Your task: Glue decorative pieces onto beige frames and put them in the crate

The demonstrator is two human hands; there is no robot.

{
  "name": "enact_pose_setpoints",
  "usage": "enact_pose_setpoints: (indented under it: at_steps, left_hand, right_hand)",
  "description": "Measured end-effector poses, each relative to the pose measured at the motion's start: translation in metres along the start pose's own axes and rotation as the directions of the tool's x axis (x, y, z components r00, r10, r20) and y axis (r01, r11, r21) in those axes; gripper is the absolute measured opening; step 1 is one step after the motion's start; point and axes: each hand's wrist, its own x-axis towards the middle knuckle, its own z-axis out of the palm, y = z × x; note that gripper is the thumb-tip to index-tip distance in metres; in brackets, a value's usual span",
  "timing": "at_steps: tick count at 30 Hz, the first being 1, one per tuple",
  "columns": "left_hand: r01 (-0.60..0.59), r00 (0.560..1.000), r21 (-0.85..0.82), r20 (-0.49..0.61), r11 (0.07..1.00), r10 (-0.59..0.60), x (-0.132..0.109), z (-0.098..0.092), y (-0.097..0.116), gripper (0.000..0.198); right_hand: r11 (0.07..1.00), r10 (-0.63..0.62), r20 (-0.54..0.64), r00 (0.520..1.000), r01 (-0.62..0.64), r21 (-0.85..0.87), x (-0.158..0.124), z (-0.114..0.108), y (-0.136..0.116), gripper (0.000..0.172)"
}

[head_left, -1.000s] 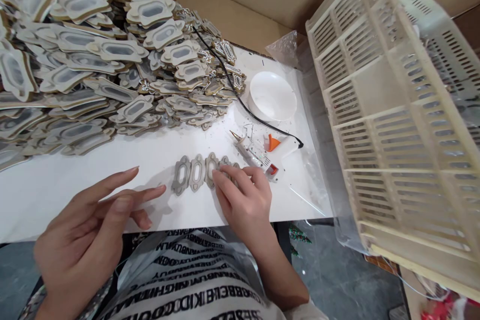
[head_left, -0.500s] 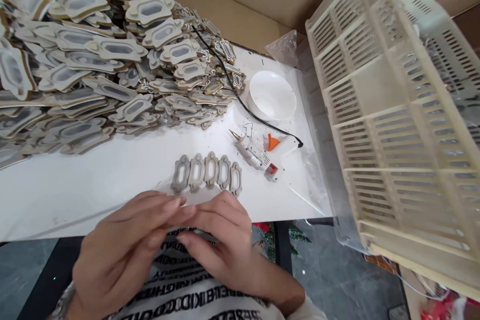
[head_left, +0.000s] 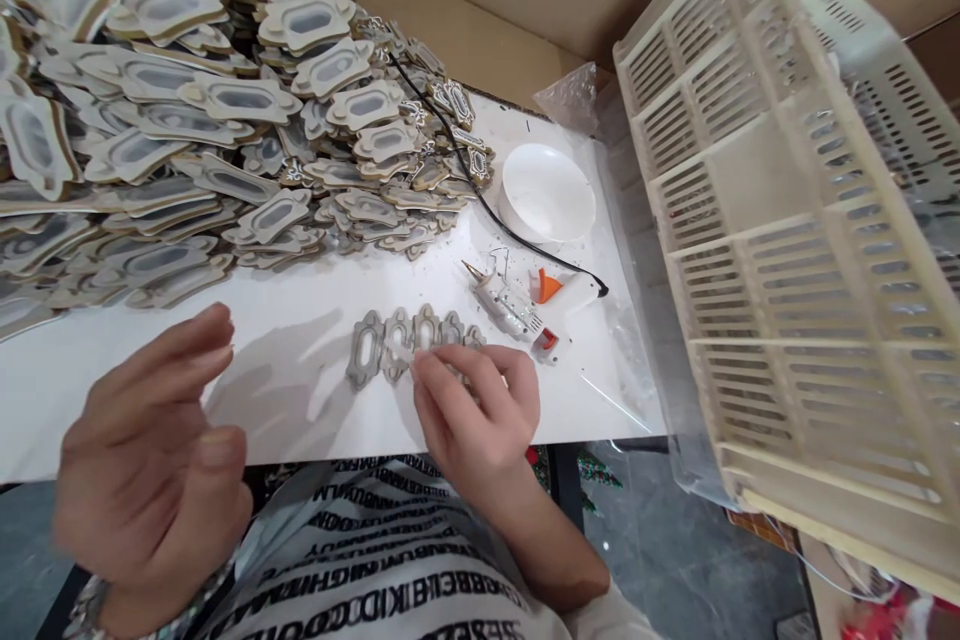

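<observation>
My right hand point(head_left: 480, 410) is over a short row of small grey frame-shaped pieces point(head_left: 363, 378) on the table. Its thumb and fingertips pinch a small whitish strip point(head_left: 402, 354), partly blurred, above the middle of the row. The hand covers the lower parts of the pieces on the right side. My left hand point(head_left: 161, 460) is raised over the table's front edge at the left, thumb apart from the fingers, holding nothing. A white and orange glue gun point(head_left: 510, 308) lies on its side to the right of the row.
A big heap of grey and brown frame pieces point(head_left: 236, 98) fills the table's back left. A black cable point(head_left: 480, 198) runs from it to the glue gun, past a white bowl point(head_left: 547, 195). A cream plastic crate point(head_left: 757, 190) stands tilted at the right.
My hands were together in front of the row. Now they are apart: the left has moved left and opened, and the right has reached over the row with the whitish strip.
</observation>
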Motion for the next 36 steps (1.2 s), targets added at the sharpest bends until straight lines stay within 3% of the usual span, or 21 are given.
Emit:
enact_pose_setpoints:
  at_steps: [3,10,19,30,36]
  left_hand:
    - [-0.142,0.990,-0.032,0.004,0.989,0.143,0.003,0.000,-0.006,0.042]
    - [-0.183,0.983,-0.027,-0.028,0.983,0.182,0.004,0.000,-0.012,0.042]
    - [-0.159,0.987,0.006,0.017,0.987,0.159,0.005,-0.004,-0.009,0.040]
    - [-0.141,0.989,0.069,0.051,0.988,0.138,0.007,-0.008,-0.007,0.014]
    - [-0.138,0.989,0.025,0.062,0.990,0.136,0.008,-0.010,-0.010,0.031]
  right_hand:
    - [0.992,-0.051,0.010,0.999,0.051,-0.113,0.002,0.006,0.003,0.014]
    - [0.975,-0.100,0.043,0.994,0.106,-0.193,0.006,0.006,0.003,0.015]
    - [0.934,-0.203,0.095,0.975,0.222,-0.279,0.015,0.007,0.006,0.018]
    - [0.897,-0.293,0.234,0.927,0.351,-0.267,0.023,0.001,0.002,0.019]
    - [0.892,-0.298,0.299,0.906,0.376,-0.251,0.025,0.000,0.001,0.025]
